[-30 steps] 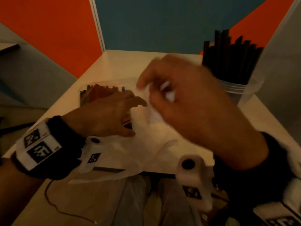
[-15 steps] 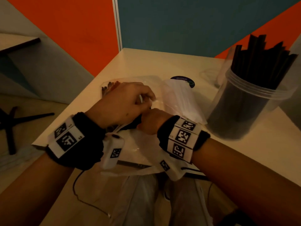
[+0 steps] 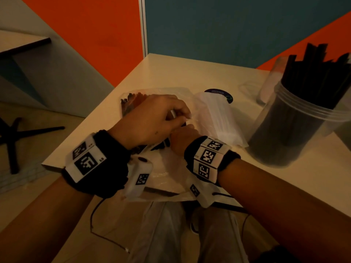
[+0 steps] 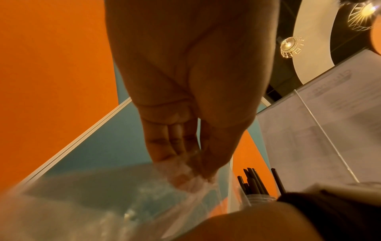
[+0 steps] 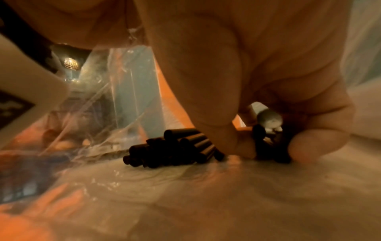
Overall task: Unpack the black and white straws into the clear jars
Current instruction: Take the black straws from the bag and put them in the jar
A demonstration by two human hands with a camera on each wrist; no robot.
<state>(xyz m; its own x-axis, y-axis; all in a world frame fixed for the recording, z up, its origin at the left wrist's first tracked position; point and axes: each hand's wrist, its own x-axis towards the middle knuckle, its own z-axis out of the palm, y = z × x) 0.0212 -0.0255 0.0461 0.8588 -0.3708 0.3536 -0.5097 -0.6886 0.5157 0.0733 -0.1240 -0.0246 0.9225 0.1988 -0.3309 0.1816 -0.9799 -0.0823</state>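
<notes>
From the head view, the left hand pinches the upper film of the crinkled clear plastic bag lying on the pale table, apparently lifting the mouth so the other hand can get in. The right hand is tucked under that film, its fingers hidden here. A sealed clear packet of white straws lies just beside it, and the tall clear plastic jar at the right already stands full of upright black straws.

The left wrist view shows the left grip pressed together, fingertips and thumb nipping a bunched fold of film.

The right wrist view looks inside the bag: the bundle of black straws lies flat on the lower film, and the right grip curls round some of them, thumb one side, fingers the other, probably to draw them out.
</notes>
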